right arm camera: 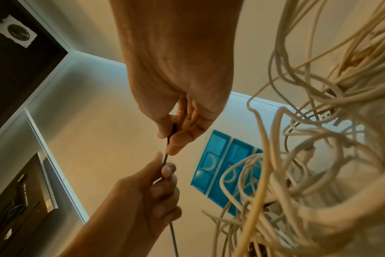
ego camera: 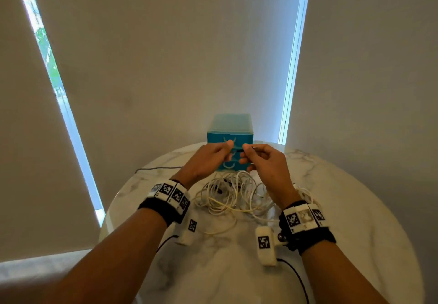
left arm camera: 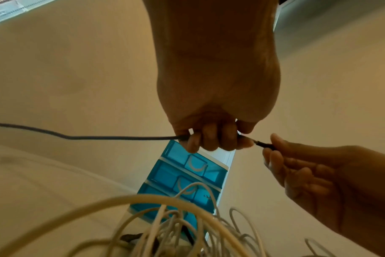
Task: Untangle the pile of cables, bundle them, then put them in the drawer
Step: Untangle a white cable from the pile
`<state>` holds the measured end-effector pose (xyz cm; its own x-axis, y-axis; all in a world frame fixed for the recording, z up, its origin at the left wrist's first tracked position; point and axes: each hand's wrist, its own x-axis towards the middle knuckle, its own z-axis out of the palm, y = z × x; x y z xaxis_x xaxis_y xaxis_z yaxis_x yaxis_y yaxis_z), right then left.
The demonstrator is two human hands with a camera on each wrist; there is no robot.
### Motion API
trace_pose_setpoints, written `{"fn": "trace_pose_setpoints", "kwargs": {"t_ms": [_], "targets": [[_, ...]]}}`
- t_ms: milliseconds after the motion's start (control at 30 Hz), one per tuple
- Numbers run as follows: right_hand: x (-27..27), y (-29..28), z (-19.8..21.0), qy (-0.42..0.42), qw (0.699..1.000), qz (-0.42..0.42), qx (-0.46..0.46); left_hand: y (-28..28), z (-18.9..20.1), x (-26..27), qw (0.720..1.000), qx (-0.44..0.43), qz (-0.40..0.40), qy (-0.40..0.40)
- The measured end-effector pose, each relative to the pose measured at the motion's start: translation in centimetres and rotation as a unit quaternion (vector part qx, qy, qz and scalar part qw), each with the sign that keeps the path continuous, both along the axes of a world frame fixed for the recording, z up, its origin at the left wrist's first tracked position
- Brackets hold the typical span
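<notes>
**Still early days: one dark cable out, the white mess barely touched**

So both hands are up over the table (ego camera: 343, 209), working a single dark cable (left arm camera: 99, 138) that's looking free of the pile. The left hand (ego camera: 208, 159) is curling its fingers around the cord, with the cable running out the back of the fist and trailing off across the tabletop to the left. The right hand (ego camera: 263, 161) is pinching the plug end between thumb and fingertips (right arm camera: 176, 146), just beside the left, so only a short stretch of cord is showing between them.

Progress-wise I'm guessing this is barely started. The white cable pile (ego camera: 237, 194) is sitting knotted up right under the hands, loops going every which way, one yellowish strand mixed in. Nothing is bundled yet as far as I can tell, and the blue drawer unit (ego camera: 231, 135) at the back of the table is showing its drawers closed.

Materials: the dark cable is looking thin and kind of matte, maybe braided, with a small metal tip. The white ones are smooth, springy, rubbery loops. The table is round and marble-patterned, glossy. The drawer box is translucent blue plastic with curved white handles.
</notes>
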<state>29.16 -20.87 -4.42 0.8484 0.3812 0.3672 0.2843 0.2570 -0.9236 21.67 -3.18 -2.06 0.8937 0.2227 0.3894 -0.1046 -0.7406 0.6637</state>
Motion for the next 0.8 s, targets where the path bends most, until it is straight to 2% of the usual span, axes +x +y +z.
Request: {"fn": "trace_pose_setpoints", "kwargs": {"t_ms": [100, 167, 233, 300, 400, 433, 500, 533, 567, 633, 700, 800], "targets": [[0.3, -0.4, -0.6, -0.026, 0.998, -0.013, -0.057, -1.7, 0.3, 0.4, 0.999, -0.023, -0.036, 0.014], [1.2, -1.2, -0.6, -0.035, 0.994, -0.038, -0.092, -1.8, -0.1, 1.0, 1.0, -0.025, -0.015, -0.005], [2.2, -2.2, -0.5, -0.033, 0.99, -0.076, -0.112, -1.4, -0.5, 1.3, 0.99, -0.126, 0.026, -0.052], [2.4, -2.3, -0.8, -0.046, 0.977, -0.066, -0.199, -1.1, -0.4, 1.6, 0.964, -0.242, 0.037, -0.106], [2.0, -0.6, -2.4, -0.067, 0.923, 0.037, -0.378, -1.8, -0.5, 1.9, 0.919, -0.37, -0.002, -0.137], [2.0, -0.1, -2.9, -0.071, 0.909, 0.054, -0.408, -2.0, -0.7, 2.0, 0.903, -0.408, -0.02, -0.135], [2.1, 0.5, -3.1, -0.087, 0.903, 0.039, -0.419, -2.3, -1.3, 2.0, 0.88, -0.454, -0.052, -0.131], [2.1, 0.5, -2.9, -0.095, 0.915, 0.015, -0.391, -2.2, -1.6, 2.0, 0.878, -0.458, -0.06, -0.127], [1.9, 0.3, -2.3, -0.095, 0.94, -0.014, -0.329, -2.2, -1.8, 2.1, 0.88, -0.456, -0.064, -0.118], [1.4, -0.2, -0.8, -0.074, 0.986, -0.058, -0.134, -2.4, -2.1, 2.2, 0.893, -0.436, -0.061, -0.092], [1.3, -0.7, 0.3, -0.041, 0.997, -0.053, 0.023, -2.9, -2.4, 2.3, 0.908, -0.409, -0.062, -0.061], [1.8, -1.2, 0.1, 0.003, 0.994, -0.036, 0.102, -3.8, -3.2, 2.2, 0.941, -0.323, -0.098, 0.008]]}}
